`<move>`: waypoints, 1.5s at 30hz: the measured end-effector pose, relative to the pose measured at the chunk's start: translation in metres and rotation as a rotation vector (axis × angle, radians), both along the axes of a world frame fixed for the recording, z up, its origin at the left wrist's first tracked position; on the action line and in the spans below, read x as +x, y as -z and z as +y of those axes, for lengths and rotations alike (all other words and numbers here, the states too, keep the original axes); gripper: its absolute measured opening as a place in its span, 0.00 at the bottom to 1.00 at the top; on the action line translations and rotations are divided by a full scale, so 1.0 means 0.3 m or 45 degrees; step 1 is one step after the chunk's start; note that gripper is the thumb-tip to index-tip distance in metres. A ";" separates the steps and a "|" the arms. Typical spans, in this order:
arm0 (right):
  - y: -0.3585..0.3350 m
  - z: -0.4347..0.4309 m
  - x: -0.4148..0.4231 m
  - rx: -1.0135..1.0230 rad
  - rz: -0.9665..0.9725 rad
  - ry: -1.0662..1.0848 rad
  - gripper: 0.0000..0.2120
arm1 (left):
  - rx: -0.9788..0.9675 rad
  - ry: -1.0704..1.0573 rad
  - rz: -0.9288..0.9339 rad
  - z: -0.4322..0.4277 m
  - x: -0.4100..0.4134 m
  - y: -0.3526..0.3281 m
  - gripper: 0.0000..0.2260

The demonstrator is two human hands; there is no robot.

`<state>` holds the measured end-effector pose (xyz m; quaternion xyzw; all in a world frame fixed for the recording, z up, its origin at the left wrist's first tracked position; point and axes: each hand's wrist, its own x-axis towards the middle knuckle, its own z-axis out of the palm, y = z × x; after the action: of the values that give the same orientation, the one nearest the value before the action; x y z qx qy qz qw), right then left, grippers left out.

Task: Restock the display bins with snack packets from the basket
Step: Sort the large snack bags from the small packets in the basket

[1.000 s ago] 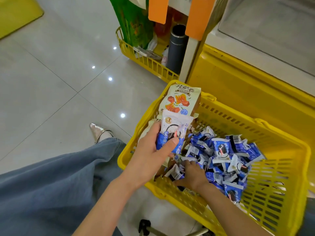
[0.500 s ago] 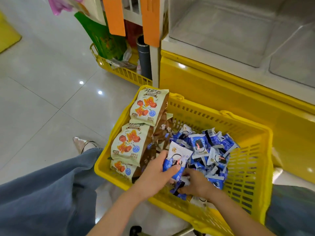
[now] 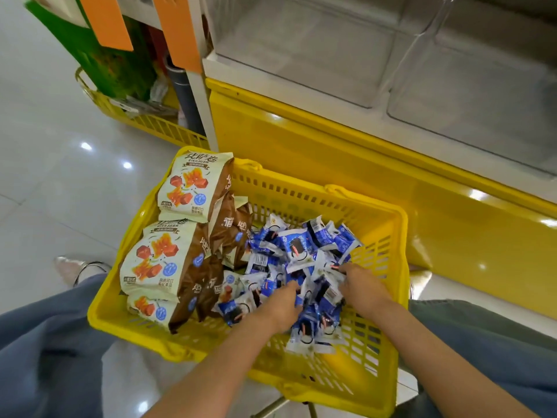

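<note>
Both my hands are down in the yellow basket (image 3: 301, 191), which fills the lower middle of the frame. My left hand (image 3: 280, 309) is sunk into the heap of small blue-and-white snack packets (image 3: 301, 248) in the basket's right half, its fingers buried among them, so I cannot tell whether they pinch one. My right hand (image 3: 361, 289) lies just beside it on the same heap, fingers bent down into the wrappers (again, too hidden to tell whether they hold anything). Large cream-and-brown snack bags (image 3: 184, 188) stand stacked against the basket's left wall. The clear display bins (image 3: 316, 55) sit in the upper right, above a yellow cabinet front (image 3: 331, 176). A second yellow basket (image 3: 144, 125) shows at upper left, under orange tags (image 3: 180, 28).
</note>
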<state>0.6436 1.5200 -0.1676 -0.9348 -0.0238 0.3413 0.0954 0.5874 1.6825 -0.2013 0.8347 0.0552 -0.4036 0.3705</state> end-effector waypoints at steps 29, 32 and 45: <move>0.278 0.486 -0.098 0.117 0.199 -0.975 0.17 | 0.315 -1.074 -0.713 0.721 -0.268 -0.160 0.19; 0.257 0.478 -0.085 0.226 0.283 -0.861 0.15 | 0.345 -1.047 -0.748 0.736 -0.240 -0.158 0.21; -0.291 0.504 0.071 0.820 0.135 -0.664 0.12 | 0.038 -1.264 -1.047 0.724 -0.192 -0.358 0.08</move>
<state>0.6649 1.6713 -0.0804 -0.8009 -0.3602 0.3769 0.2945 0.5298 1.8998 -0.0938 0.8015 0.2939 0.1696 0.4923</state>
